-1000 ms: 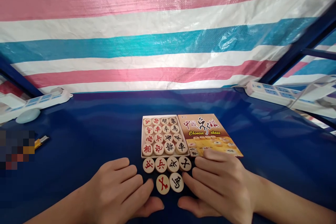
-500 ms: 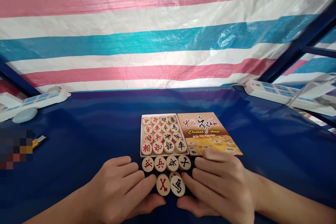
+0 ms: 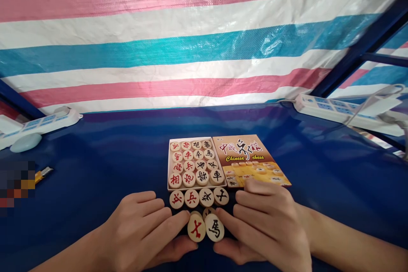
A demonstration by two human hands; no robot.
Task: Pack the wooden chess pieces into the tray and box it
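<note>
Two bare hands: mine, their backs up and their fingers curled inward, reach in from opposite sides of the round wooden pieces.
Red-marked piece: a pale wooden disc with a red character (image 3: 196,228), held in my left hand (image 3: 140,229) in a narrow pinch, index fingertip by its upper edge and thumb near the lower one.
Black-marked piece: a pale wooden disc with a black character (image 3: 214,228), just beside the red one, in a similar narrow pinch of my right hand (image 3: 267,221).
Tilt: both faces seem raised towards me; I can't tell how much the undersides bear on the blue glossy tabletop (image 3: 121,148).
Disc behind: another wooden disc (image 3: 208,211) peeks out past the black-marked one, mostly hidden.
Row of four: two red-marked discs (image 3: 191,198) and two black-marked discs (image 3: 206,197), side by side just in front of the box.
White square box: open (image 3: 168,174), with sixteen discs in four rows.
Chinese chess lid: orange-brown printed cardboard (image 3: 247,148), to the right of the box.
Good handling: I'd judge light, even pressure on the rims best, both wrists low and level; squeezing harder on one side could skew a disc, and a stray knuckle could nudge the row.
</note>
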